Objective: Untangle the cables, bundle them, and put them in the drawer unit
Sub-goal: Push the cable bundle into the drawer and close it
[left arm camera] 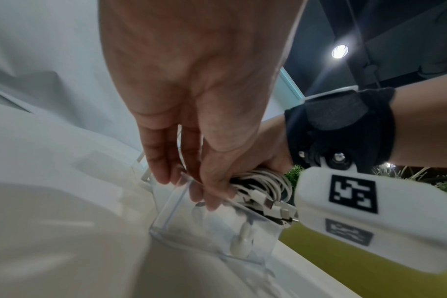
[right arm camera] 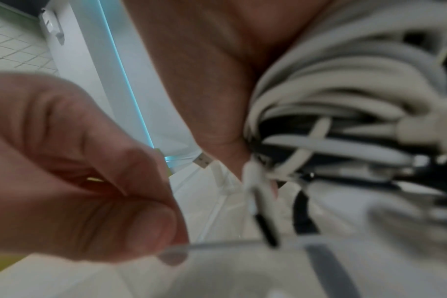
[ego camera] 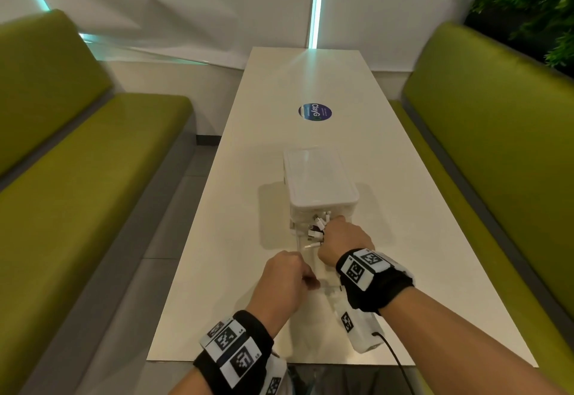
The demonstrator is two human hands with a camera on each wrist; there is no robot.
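Note:
A white drawer unit [ego camera: 320, 183] stands on the long white table [ego camera: 248, 208]. Its clear drawer [ego camera: 299, 244] is pulled out toward me. My left hand [ego camera: 306, 276] pinches the drawer's front wall [left arm camera: 191, 185] between thumb and fingers. Over the open drawer, my right hand [ego camera: 329, 230] grips a coiled bundle of white and black cables [ego camera: 316, 228], with the plugs sticking out to the left. The bundle [left arm camera: 263, 187] hangs just above the drawer's rim, and it fills the right wrist view [right arm camera: 332, 121]. A white connector [left arm camera: 242, 238] lies in the drawer [left arm camera: 217, 231].
Green padded benches [ego camera: 93, 161] [ego camera: 497, 146] run along both sides of the table. A round blue sticker [ego camera: 315, 112] lies beyond the unit. A plant [ego camera: 528, 0] is at the far right. The table's near edge [ego camera: 279, 362] is under my wrists.

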